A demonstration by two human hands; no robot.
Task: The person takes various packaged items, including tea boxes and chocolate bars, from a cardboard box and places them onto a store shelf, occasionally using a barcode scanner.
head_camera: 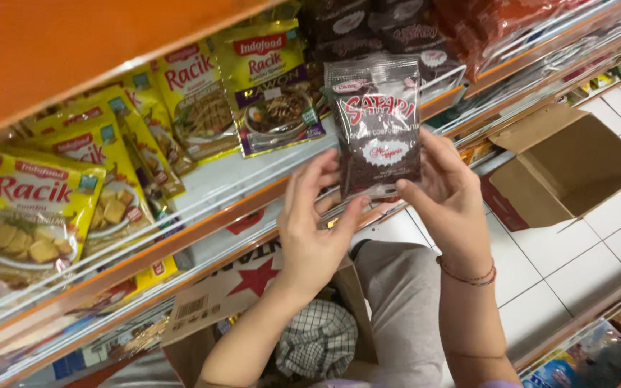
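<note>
Both hands hold one small clear packet of dark brown granules, upright, in front of an orange shop shelf. Left hand: thumb and fingertips pinch the lower left corner of the packet, grip narrow. Right hand: fingers wrap the lower right edge, thumb across the front, grip closed on the same packet. The packet is in the air, touching nothing but the hands, just before the wire shelf rail.

On the shelf behind: yellow seasoning sachets in leaning rows at left, more of the dark packets stacked at the back, above the held one. An open cardboard box stands on the white tiled floor at right; a second carton with a red star sits below the hands, a checked cloth inside it.

Judgement: the step in hand looks like shelf stocking, with the packet held face-forward, perhaps for a check. The next move would need it slipped over the rail and stood with its like at the back, without knocking the sachets beside them.
</note>
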